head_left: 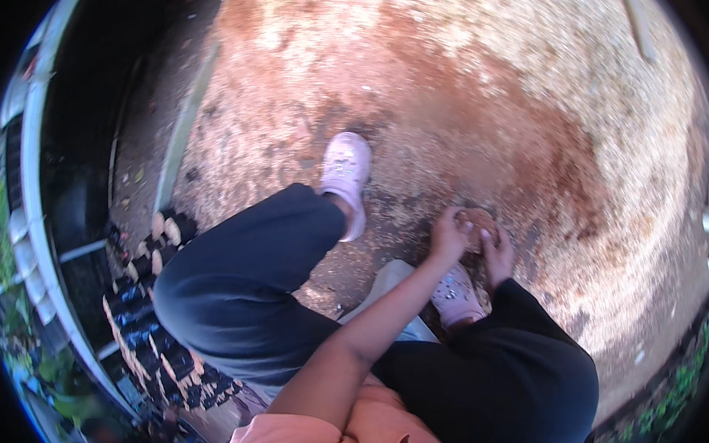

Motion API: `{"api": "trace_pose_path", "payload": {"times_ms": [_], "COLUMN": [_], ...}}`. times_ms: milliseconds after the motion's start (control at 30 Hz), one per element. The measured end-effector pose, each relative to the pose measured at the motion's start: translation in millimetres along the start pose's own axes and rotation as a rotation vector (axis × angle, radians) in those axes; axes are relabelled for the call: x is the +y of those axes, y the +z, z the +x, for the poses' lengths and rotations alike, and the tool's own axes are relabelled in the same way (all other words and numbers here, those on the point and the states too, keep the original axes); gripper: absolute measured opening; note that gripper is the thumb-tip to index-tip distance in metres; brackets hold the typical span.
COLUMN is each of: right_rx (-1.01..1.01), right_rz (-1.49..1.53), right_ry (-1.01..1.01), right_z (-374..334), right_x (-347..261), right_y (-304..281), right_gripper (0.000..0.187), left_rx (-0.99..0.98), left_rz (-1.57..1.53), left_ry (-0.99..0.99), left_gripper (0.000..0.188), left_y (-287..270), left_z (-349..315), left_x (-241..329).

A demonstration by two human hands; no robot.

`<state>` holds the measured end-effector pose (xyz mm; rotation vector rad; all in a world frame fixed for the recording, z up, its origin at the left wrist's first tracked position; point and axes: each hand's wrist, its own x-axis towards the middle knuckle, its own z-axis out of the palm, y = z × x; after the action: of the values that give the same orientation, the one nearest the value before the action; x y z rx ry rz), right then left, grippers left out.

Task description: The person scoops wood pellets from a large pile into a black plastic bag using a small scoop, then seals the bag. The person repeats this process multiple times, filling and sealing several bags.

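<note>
Low above the ground, beside my right shoe, both hands close on a reddish-brown, rounded lump (476, 222); its exact kind I cannot make out. My left hand (449, 236) grips its left side, the bare forearm reaching across my lap. On the lower right, my right hand (498, 256) presses its fingers against the lump, while my right knee hides most of that arm. Just below them is a pink clog (456, 295) on my right foot, with the matching clog (345, 166) farther forward on my left foot.
Reddish soil and pale wood-like shavings (444, 96) cover the ground. Several dark bags with tan tops (169, 351) crowd the left side near a dark structure with a pale beam (42, 158). A wooden strip (185, 130) lies farther forward. Something pale (386, 288) is beneath my legs.
</note>
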<state>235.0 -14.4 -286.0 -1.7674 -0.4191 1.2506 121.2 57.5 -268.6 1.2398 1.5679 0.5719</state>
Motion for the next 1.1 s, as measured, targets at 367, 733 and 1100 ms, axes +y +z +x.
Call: {"api": "trace_pose_path", "payload": {"times_ms": [367, 733, 1100], "right_rx": [-0.194, -0.472, -0.609], "right_rz": [0.056, 0.084, -0.136], "right_ry": [0.244, 0.048, -0.247], "right_z": [-2, -15, -144], "right_x": [-20, -172, -417], "right_y": [-14, -11, 87], "right_gripper": [0.07, 0.068, 0.072], "left_rx": [-0.227, -0.302, -0.048], "left_rz": [-0.14, -0.249, -0.404], "left_ry": [-0.143, -0.138, 0.286], "left_gripper": [0.065, 0.078, 0.076], "left_y": [-5, -72, -267], "left_z": [0, -7, -101], "left_x": [-7, 125, 279]}}
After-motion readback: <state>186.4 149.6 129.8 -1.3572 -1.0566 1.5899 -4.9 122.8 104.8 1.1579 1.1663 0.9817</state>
